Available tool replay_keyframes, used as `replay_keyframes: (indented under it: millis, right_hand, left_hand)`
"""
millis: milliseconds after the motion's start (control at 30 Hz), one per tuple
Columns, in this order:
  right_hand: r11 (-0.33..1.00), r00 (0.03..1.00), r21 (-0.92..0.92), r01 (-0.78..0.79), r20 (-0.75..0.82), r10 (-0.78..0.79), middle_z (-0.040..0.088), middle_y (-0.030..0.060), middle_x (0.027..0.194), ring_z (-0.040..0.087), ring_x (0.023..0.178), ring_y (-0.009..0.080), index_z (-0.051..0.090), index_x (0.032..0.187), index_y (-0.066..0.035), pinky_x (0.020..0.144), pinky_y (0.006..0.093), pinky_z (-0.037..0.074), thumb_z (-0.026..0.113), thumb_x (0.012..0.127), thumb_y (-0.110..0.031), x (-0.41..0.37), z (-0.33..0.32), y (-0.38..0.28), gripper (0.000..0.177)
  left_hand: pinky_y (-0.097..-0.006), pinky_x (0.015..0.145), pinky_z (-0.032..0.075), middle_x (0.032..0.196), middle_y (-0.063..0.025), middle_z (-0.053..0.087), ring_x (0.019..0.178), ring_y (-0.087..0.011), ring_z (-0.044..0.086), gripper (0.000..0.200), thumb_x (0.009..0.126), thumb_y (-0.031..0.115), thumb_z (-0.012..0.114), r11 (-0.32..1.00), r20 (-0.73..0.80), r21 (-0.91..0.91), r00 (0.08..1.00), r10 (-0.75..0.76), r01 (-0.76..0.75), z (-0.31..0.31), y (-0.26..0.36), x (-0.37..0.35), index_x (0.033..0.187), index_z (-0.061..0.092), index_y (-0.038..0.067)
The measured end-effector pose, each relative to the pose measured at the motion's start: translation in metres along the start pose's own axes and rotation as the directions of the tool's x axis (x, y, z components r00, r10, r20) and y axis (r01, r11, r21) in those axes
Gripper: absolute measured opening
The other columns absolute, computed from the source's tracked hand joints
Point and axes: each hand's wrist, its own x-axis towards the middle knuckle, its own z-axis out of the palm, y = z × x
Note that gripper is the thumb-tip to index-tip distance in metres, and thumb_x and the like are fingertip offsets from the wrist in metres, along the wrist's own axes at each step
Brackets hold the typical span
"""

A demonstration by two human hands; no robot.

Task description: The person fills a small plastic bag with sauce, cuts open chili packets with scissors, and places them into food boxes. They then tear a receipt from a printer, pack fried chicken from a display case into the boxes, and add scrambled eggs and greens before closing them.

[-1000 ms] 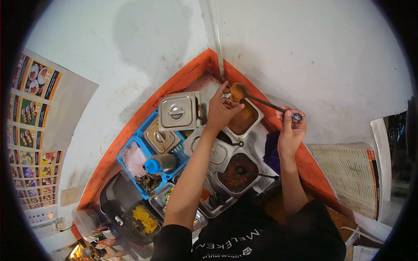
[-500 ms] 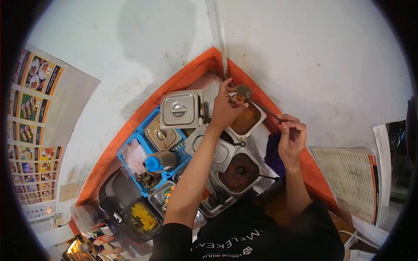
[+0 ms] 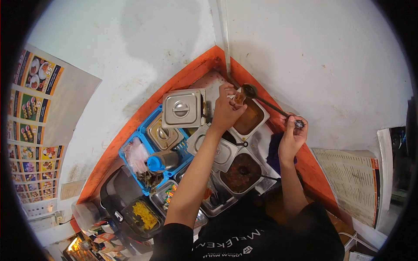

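Note:
Over the far pan of orange-brown sauce (image 3: 249, 118), my left hand (image 3: 227, 109) grips a small clear plastic cup (image 3: 239, 98) with some orange-brown sauce in it. Right beside the cup is the bowl of a dark ladle (image 3: 249, 90). Its long handle runs down to my right hand (image 3: 292, 138), whose fingers are closed round the end. Nearer my body, a pan of dark red sauce (image 3: 238, 179) has its own black-handled ladle (image 3: 267, 177) resting in it. A flat metal lid (image 3: 212, 147) lies under my left forearm, which hides part of it.
Left of my arm stand a lidded steel container (image 3: 182, 108), a blue basket (image 3: 142, 176) with a blue-capped container (image 3: 161, 161), and a black tub of yellow food (image 3: 143, 215). A purple cloth (image 3: 274, 150) lies at right. Orange-edged walls meet behind the pans.
The ladle bowl has tipped over and shifted slightly right of the cup, and the sauce in the cup shows more clearly. My right hand has turned on the handle.

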Motion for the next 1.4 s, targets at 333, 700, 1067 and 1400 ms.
replay_keyframes:
  millis: [333,700,1067,1400]
  right_hand:
    - [0.999,1.000,-0.040,-0.008,0.005,0.008,0.069,0.0160,0.106,0.073,0.092,0.0207,0.053,0.110,0.002,0.087,0.0335,0.061,0.058,0.106,-0.007,-0.006,0.000,0.012,0.011]
    - [0.945,0.958,-0.247,-0.215,0.136,0.253,0.068,0.0145,0.101,0.070,0.088,0.0187,0.054,0.113,0.002,0.083,0.0313,0.059,0.060,0.104,-0.004,0.001,-0.034,0.062,0.013]
    - [0.916,0.369,-0.368,0.160,0.883,0.290,0.066,0.0130,0.124,0.060,0.122,0.0217,0.058,0.135,-0.001,0.106,0.0382,0.045,0.075,0.092,-0.010,-0.107,0.084,-0.058,0.047]
    - [0.822,-0.646,-0.337,-0.460,0.762,-0.049,0.070,0.0080,0.105,0.067,0.098,0.0133,0.064,0.129,0.005,0.086,0.0268,0.053,0.076,0.087,0.009,-0.453,0.161,-0.176,0.043]
  left_hand:
    - [-0.0328,0.078,0.055,0.116,-0.0166,0.061,0.098,-0.0229,0.065,0.061,0.085,0.005,0.076,0.954,0.262,0.295,0.965,-0.025,-0.055,-0.004,0.005,-0.012,0.141,0.050,0.007]
    - [-0.0289,0.066,0.055,0.123,-0.0146,0.062,0.075,-0.0146,0.064,0.079,0.085,0.000,0.077,0.989,0.096,0.144,0.994,-0.045,0.031,-0.048,0.048,-0.054,0.149,0.031,0.005]
    - [-0.0253,0.080,0.050,0.140,-0.0172,0.053,0.100,-0.0117,0.063,0.097,0.080,-0.012,0.061,0.955,-0.271,-0.296,0.961,-0.060,-0.024,-0.158,0.137,-0.337,0.160,0.012,0.013]
    - [-0.0291,0.081,0.055,0.149,-0.0236,0.043,0.085,-0.0163,0.067,0.122,0.085,-0.013,0.064,0.997,-0.892,0.005,0.449,0.042,-0.083,-0.179,0.288,-0.615,0.164,-0.019,0.028]
